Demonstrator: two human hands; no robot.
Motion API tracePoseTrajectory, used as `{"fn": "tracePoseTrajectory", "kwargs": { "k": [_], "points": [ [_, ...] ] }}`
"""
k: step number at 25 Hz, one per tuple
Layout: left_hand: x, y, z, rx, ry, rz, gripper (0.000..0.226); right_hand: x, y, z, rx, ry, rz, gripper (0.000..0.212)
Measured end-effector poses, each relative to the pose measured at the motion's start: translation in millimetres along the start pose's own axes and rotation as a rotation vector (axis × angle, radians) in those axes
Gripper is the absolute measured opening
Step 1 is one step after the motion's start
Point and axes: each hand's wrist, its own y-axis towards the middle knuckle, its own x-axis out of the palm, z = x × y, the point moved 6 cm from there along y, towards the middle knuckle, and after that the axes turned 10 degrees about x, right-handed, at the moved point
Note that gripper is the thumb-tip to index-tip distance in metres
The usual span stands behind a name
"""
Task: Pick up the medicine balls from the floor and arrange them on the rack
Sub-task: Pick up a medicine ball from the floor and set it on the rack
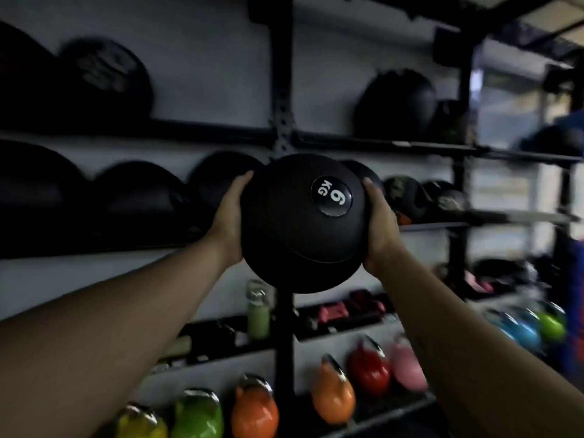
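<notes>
Both hands, left hand [228,216] and right hand [379,226], clasp round matte black medicine ball [300,235] before rack [282,90]

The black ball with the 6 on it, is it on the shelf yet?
Not yet. The black 6 KG medicine ball is in the air, left hand and right hand holding its sides.

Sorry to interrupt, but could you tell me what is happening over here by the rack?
A person is holding a black 6 KG medicine ball up in front of the rack, left hand and right hand pressed against its sides. It is not yet on a shelf. Other dark balls already sit on the shelves, and coloured kettlebells line the bottom.
</notes>
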Motion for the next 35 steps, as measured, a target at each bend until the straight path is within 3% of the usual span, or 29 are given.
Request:
{"fn": "tracePoseTrajectory", "kwargs": {
  "k": [7,13,20,27,29,31,35],
  "points": [
    [-133,98,213,0.419,0.189,0.125,0.046,267,89,-31,-0.15,0.193,-0.294,0.064],
    [-188,182,295,0.615,0.339,0.202,0.048,387,174,-31,-0.186,0.316,-0.435,0.062],
    [-210,330,284,0.728,0.307,0.152,0.043,430,312,-47,-0.289,0.325,-0.517,0.052],
    [-240,492,250,0.803,0.217,0.172,0.051,458,456,-37,-0.361,0.264,-0.524,0.037],
    [-241,520,263,0.928,0.267,0.153,0.032,466,479,-40,-0.387,0.256,-0.502,0.036],
    [-244,538,277,1.067,0.346,0.139,0.01,473,498,-46,-0.495,0.259,-0.432,0.033],
    [-251,558,274,1.184,0.471,0.121,0.012,480,515,-57,-0.827,0.12,-0.252,0.025]
  ]
}}
